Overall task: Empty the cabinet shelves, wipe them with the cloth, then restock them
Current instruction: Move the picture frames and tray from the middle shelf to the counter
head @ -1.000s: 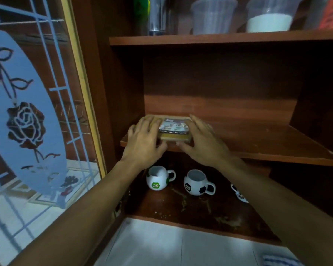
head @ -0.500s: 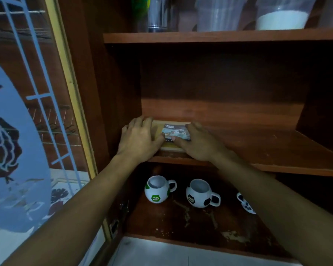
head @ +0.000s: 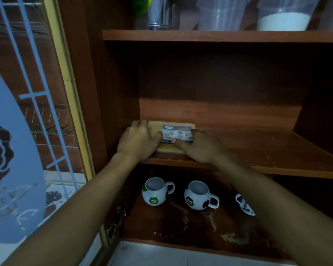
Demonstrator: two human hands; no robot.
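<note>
A flat yellow food tray pack (head: 177,132) with a printed label lies at the back left of the middle shelf (head: 267,150) of the brown wooden cabinet. My left hand (head: 138,140) holds its left side, fingers over the far left corner and thumb against the label. On the other side my right hand (head: 200,146) holds the pack, thumb on its front top. The rest of this shelf is bare wood. No cloth is in view.
Two football-pattern mugs (head: 155,191) (head: 199,195) stand on the stained bottom shelf, and a third piece of crockery (head: 245,207) is partly hidden by my right arm. The top shelf holds a glass (head: 161,12) and plastic containers (head: 284,16). The open glass door (head: 27,131) stands at the left.
Both hands have slid the tray pack from the shelf's front edge back toward the rear left corner. The view has moved closer and to the left.
</note>
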